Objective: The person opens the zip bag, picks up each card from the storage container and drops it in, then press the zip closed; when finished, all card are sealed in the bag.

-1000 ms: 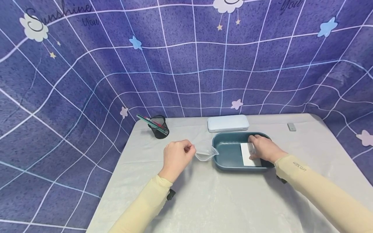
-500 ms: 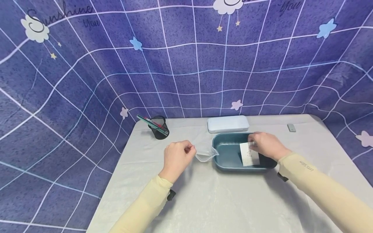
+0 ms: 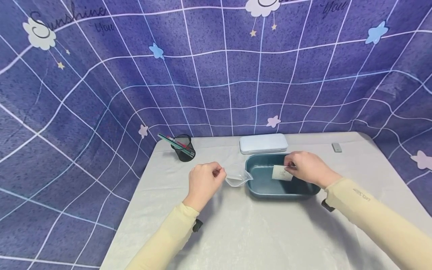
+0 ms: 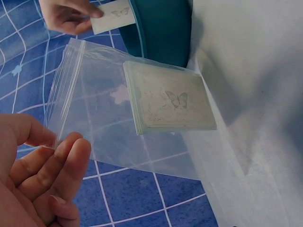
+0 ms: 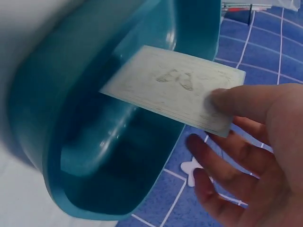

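My left hand (image 3: 206, 183) pinches the top edge of a clear zip bag (image 4: 109, 94) between thumb and fingers. Inside the bag lies a small stack of square cards (image 4: 175, 101), the top one printed with a butterfly. With thumb and fingers, my right hand (image 3: 308, 167) pinches a pale card (image 5: 170, 87) by one end; it too bears a butterfly drawing. That card hangs tilted over the teal basin (image 5: 57, 156), which stands to the right of the bag. No other card shows inside the basin.
Behind the basin lies a pale blue flat case (image 3: 264, 143). A black mesh pen cup (image 3: 185, 150) with pens and a green ruler stands at the back left. A small grey object (image 3: 336, 147) sits at the back right.
My right hand has lifted the card up from the bottom of the basin and tilted it. My left hand and the bag have stayed in place.
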The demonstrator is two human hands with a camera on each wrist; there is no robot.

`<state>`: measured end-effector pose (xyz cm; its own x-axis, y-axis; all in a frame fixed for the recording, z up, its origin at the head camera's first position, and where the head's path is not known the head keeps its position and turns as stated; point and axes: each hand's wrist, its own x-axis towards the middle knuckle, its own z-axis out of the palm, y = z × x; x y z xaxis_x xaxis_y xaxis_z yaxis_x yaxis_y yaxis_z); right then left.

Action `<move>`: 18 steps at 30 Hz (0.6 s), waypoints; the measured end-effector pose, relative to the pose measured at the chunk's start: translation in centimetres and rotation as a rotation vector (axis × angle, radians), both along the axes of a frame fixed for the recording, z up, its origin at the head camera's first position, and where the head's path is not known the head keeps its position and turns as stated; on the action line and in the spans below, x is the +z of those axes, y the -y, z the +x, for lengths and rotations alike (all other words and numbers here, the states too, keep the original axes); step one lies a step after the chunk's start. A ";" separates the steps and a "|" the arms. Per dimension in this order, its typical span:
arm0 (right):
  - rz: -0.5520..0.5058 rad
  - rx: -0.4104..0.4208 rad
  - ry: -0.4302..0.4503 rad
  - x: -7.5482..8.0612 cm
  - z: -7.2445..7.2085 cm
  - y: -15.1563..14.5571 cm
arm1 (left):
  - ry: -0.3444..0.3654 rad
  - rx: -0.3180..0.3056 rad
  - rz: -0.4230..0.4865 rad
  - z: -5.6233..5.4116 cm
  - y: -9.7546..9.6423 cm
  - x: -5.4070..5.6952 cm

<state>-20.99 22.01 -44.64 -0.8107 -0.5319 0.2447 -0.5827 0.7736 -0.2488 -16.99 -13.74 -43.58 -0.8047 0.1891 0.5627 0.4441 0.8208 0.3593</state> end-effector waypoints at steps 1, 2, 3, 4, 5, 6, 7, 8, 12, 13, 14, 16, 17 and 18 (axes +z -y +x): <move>-0.011 0.002 -0.015 0.1 0.1 0.1 | 0.000 0.000 -0.001 0.0 0.0 0.0; -0.020 0.004 -0.028 0.1 0.3 0.3 | 0.002 -0.001 -0.001 0.0 0.0 0.0; -0.030 0.005 -0.044 0.1 0.5 0.4 | 0.003 -0.003 -0.001 0.0 0.0 0.1; -0.043 0.005 -0.061 0.1 0.7 0.6 | 0.003 -0.004 -0.001 0.1 0.0 0.1; -0.054 0.003 -0.076 0.1 0.9 0.8 | 0.001 -0.005 -0.001 0.1 0.0 0.1; -0.067 0.004 -0.092 0.2 1.1 1.0 | 0.000 -0.007 -0.001 0.1 0.0 0.2; -0.077 0.004 -0.111 0.2 1.4 1.2 | -0.002 -0.007 0.000 0.1 -0.1 0.2; -0.091 0.003 -0.130 0.3 1.6 1.4 | -0.003 -0.007 0.000 0.1 -0.1 0.3; -0.161 0.020 -0.214 1.1 2.6 2.3 | -0.002 -0.008 0.004 0.2 -0.1 0.4; -0.179 0.026 -0.235 1.3 2.9 2.6 | 0.000 -0.006 0.004 0.2 -0.1 0.4; -0.199 0.034 -0.253 1.6 3.1 2.8 | 0.002 -0.007 0.004 0.1 -0.1 0.4; -0.238 0.051 -0.285 2.3 3.5 3.3 | 0.005 -0.005 0.003 0.1 -0.1 0.4; -0.257 0.060 -0.302 2.7 3.7 3.5 | 0.004 -0.004 0.002 0.1 -0.1 0.4; -0.275 0.068 -0.314 3.0 3.9 3.8 | 0.003 -0.003 0.002 0.2 -0.1 0.4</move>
